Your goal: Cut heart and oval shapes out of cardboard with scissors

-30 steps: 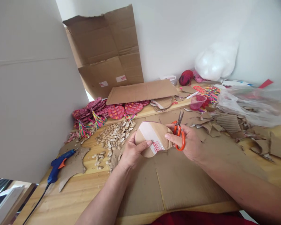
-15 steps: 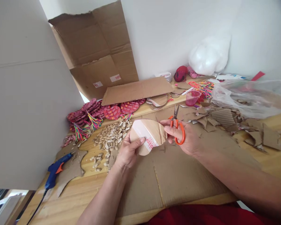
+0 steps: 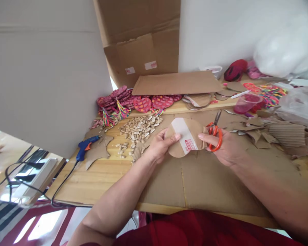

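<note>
A rounded cardboard cutout with a strip of tape and red print is held up between both hands. My left hand pinches its left side, thumb on top. At its right edge my right hand grips the cardboard between thumb and fingers. Orange-handled scissors also hang in my right hand, handles around the fingers, blades pointing up and away. Under the hands lies a large flat cardboard sheet.
Peanuts lie left, near a blue glue gun with a cord. Pink decorated pieces with tassels, a cardboard panel and a pink plastic cup stand behind. Cardboard scraps heap up on the right.
My view has swung left and down, so everything appears farther right. The cutout has turned flatter towards me, and my right thumb and fingers now press its right edge.
</note>
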### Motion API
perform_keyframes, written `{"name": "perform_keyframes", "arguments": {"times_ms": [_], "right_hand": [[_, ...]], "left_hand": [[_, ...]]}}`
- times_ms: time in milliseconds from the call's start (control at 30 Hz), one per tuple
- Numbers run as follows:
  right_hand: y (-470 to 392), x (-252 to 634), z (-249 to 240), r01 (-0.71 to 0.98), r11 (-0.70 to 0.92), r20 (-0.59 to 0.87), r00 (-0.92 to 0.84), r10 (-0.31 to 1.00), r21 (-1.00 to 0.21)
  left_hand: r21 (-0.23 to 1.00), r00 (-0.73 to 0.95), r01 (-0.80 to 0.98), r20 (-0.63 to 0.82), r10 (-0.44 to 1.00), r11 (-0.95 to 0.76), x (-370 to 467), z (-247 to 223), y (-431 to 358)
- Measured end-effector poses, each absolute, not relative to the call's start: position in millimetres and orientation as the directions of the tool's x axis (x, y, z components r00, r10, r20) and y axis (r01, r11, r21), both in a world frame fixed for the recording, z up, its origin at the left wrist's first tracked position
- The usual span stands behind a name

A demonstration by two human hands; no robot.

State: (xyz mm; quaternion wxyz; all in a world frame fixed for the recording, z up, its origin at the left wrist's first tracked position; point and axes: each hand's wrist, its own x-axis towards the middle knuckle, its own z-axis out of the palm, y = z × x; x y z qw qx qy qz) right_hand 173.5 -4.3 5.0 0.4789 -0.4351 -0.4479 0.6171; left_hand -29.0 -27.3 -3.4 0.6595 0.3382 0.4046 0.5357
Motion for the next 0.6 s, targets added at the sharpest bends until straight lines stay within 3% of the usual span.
{"name": "perform_keyframes", "arguments": {"times_ms": [200, 367, 600], "right_hand": [[-1.1, 175.6, 8.4, -0.204, -0.203, -0.172, -0.159, 0.972, -0.958], [0.5, 177.7, 7.3, -0.225, -0.232, -0.197, -0.166, 0.966, -0.946], [3.8, 182.0, 4.5, -0.207, -0.211, -0.179, -0.166, 0.970, -0.955]], "left_hand": [[0.820, 0.169, -0.483, -0.257, 0.951, 0.308, -34.4, -0.1, -20.5], [0.809, 0.236, -0.494, -0.229, 0.944, 0.319, -37.6, 4.1, -20.3], [0.890, 0.254, -0.407, -0.107, 0.961, 0.207, -42.0, 6.1, -27.6]]}}
